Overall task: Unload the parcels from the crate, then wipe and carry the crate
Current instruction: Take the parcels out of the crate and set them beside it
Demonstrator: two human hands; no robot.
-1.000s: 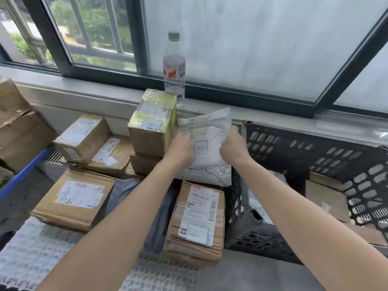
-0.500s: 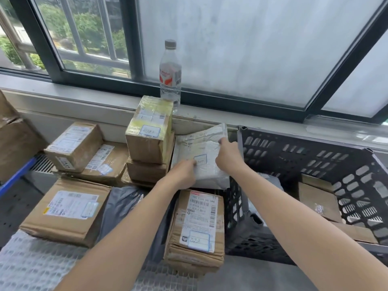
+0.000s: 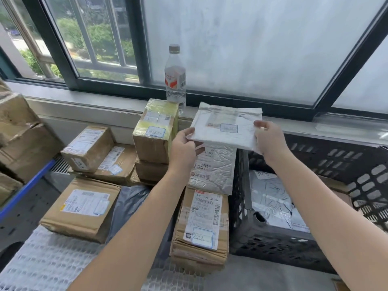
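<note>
Both hands hold a white mailer [image 3: 226,127] in the air: its left edge is pinched by the left hand [image 3: 184,143], and its right edge is gripped between thumb and fingers of the right hand [image 3: 270,137]. It is kept above a silver mailer [image 3: 212,171] leaning among the unloaded parcels, between the yellow-taped box [image 3: 155,129] and the crate [image 3: 273,242], just in front of the window sill [image 3: 105,101]. The step is judged to be the setting-down of this parcel outside the crate. Both edges should be held until the flat face is supported, and the far edge kept off the bottle [image 3: 175,76]; a slope toward the crate is to be avoided, lest it slide back in. The long axis is laid left to right, along the sill, with the label face turned upward and tipped slightly toward the viewer. Whether the far edge touches the sill cannot be told. Grey bags [image 3: 270,198] are seen in the crate, so unloading is judged unfinished.
</note>
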